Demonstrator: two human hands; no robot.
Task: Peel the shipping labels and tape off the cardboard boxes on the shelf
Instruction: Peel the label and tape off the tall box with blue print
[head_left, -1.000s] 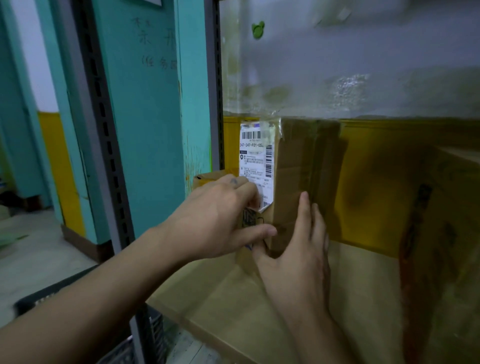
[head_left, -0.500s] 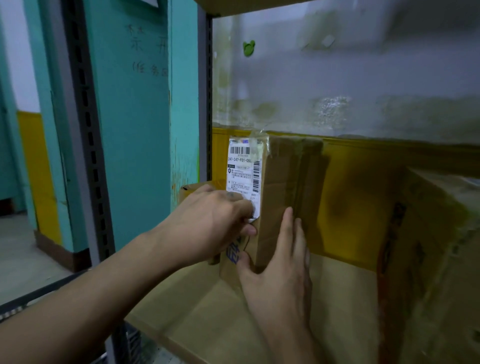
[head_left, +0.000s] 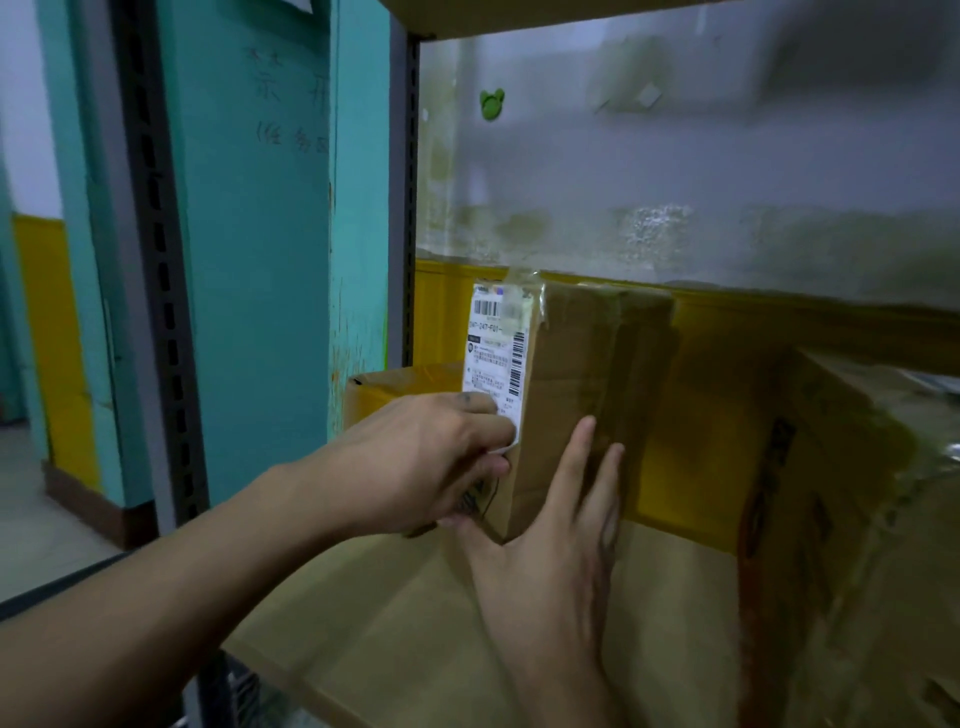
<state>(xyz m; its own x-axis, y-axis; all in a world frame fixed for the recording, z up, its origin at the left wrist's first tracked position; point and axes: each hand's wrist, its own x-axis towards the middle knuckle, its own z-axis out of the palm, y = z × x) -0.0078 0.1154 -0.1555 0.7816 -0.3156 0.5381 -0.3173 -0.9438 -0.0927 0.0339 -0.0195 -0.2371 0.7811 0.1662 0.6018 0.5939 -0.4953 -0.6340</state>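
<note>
A tall brown cardboard box (head_left: 582, 374) stands upright on the shelf board (head_left: 395, 639). A white shipping label (head_left: 496, 345) with barcodes covers its left face, and clear tape (head_left: 524, 283) runs over its top corner. My left hand (head_left: 415, 462) pinches the label's lower right corner, which is lifted off the cardboard. My right hand (head_left: 556, 551) lies flat with straight fingers against the box's right face, its thumb under the front lower corner. The label's lower part is hidden behind my left hand.
A lower open box (head_left: 384, 389) sits behind and left of the tall one. A large taped box (head_left: 852, 545) fills the shelf's right side. A metal shelf post (head_left: 410, 208) rises at the left, another shelf board (head_left: 519, 15) runs above, and a stained wall lies behind.
The view has tilted up and shifted, so the box sits lower in frame. My left hand's fingers have closed on the label's lower corner, which now curls away from the box.
</note>
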